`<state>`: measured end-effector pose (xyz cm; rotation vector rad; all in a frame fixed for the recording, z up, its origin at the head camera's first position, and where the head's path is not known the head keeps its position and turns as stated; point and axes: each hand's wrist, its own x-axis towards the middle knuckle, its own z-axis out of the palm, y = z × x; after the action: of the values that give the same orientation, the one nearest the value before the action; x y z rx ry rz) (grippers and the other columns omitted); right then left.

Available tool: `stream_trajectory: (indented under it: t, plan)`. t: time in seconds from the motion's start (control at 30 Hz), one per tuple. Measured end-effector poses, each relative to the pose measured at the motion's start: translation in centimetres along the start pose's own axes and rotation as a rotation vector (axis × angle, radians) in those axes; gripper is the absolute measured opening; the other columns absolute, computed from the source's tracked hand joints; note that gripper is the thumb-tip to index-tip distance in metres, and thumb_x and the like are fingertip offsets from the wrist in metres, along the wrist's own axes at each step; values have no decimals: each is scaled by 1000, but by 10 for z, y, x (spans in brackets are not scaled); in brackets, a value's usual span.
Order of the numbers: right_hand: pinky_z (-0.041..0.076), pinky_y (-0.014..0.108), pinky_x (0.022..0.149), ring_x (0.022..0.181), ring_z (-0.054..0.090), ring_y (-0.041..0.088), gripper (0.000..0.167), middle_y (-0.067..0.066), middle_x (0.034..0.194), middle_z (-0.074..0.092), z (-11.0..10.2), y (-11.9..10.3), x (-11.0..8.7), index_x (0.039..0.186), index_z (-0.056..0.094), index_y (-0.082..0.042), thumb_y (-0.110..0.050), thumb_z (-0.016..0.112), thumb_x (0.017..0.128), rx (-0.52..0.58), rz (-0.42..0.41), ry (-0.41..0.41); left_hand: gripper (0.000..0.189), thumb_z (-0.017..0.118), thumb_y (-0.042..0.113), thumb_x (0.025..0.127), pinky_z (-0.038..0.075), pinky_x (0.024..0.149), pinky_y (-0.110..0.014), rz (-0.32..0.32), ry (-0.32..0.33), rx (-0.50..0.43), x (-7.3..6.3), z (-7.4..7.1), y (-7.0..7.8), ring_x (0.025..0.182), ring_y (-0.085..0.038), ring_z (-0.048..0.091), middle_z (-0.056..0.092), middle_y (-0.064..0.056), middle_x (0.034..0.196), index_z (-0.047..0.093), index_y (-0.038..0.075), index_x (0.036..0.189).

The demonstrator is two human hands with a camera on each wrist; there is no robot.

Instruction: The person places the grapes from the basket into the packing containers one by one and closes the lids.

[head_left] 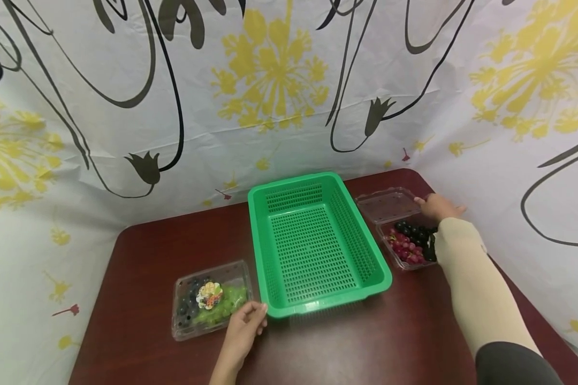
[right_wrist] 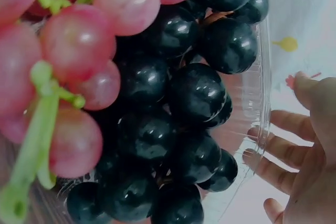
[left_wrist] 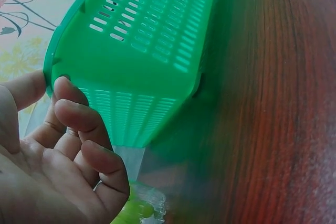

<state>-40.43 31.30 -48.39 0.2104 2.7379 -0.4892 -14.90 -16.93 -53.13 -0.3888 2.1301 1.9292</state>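
Observation:
A green plastic basket point(head_left: 313, 251) stands mid-table with nothing inside. My left hand point(head_left: 243, 329) pinches its near-left corner rim between thumb and forefinger, the other fingers loosely bent in the left wrist view. On the right lies an opened clear clamshell box point(head_left: 404, 266) holding red grapes point(head_left: 404, 248) and black grapes point(right_wrist: 197, 93). Its lid point(head_left: 387, 206) is folded back toward the wall. My right hand point(head_left: 440, 207) is at the box's far side by the lid, fingers fairly straight in the right wrist view, some behind the clear plastic. Whether they touch it I cannot tell.
A second clamshell box point(head_left: 180, 331), closed, with dark and green grapes point(head_left: 228, 305) and a round fruit sticker point(head_left: 209, 295), sits left of the basket. The dark red table point(head_left: 164, 246) meets a printed cloth backdrop point(head_left: 197, 107) behind and at the sides.

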Motion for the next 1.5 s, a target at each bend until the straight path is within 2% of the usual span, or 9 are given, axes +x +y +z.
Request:
stream_trajectory:
  t: [0.27,0.53,0.7,0.8,0.87,0.93,1.1,1.37,1.5]
  plan:
    - [3,84,96,123,34,64,63,42,132,42,3,7,0,119,54,15,-43,34,103,17,-1,-60,31,60,32,96,43,60,-24,9,-10,4,-4,0,2,61,-10,48,54,2,72,60,1,95]
    - [1,86,93,128,27,63,68,41,140,32,2,14,0,132,44,15,-46,33,102,88,-26,-59,31,59,31,96,42,59,-25,24,-7,16,-2,0,3,60,-10,47,54,2,72,59,0,94]
    - [0,87,89,127,35,58,62,33,135,47,4,25,0,127,54,9,-45,37,101,205,-31,-42,29,59,29,96,41,58,-24,34,-1,9,0,0,4,59,-10,47,54,2,71,59,0,94]
    - [29,73,98,98,61,43,47,26,96,67,10,31,8,107,63,10,-32,42,101,368,-66,-22,29,59,28,96,41,58,-24,42,2,2,0,0,2,59,-10,47,54,2,71,59,-1,94]
    - [52,50,81,72,63,27,35,12,74,66,14,34,13,87,62,7,-21,45,100,474,-87,-16,29,59,28,97,42,58,-24,46,2,-5,0,1,1,59,-10,47,54,1,71,59,-2,95]
    - [53,34,59,58,58,13,26,0,64,60,17,36,16,78,58,0,-11,46,98,583,-93,-18,30,59,27,97,42,58,-24,48,4,-13,0,1,-1,59,-10,47,54,1,72,59,-3,96]
    - [50,27,60,64,55,6,18,-1,72,59,13,35,8,92,55,6,-10,48,97,579,-87,27,29,59,26,96,42,57,-24,48,15,-3,0,2,1,59,-10,47,54,1,71,59,-3,96]
    - [46,24,75,80,51,-1,49,32,124,45,12,35,0,130,36,18,-17,47,99,556,-63,69,37,54,34,99,39,53,-22,49,27,57,-4,5,0,57,-9,45,53,1,69,60,-2,94]
    - [50,22,74,76,53,-6,47,28,120,46,15,36,0,130,34,17,-14,49,99,629,-73,76,46,43,36,104,40,52,-23,84,-10,100,-11,8,-5,55,-7,44,53,0,68,62,-5,94]
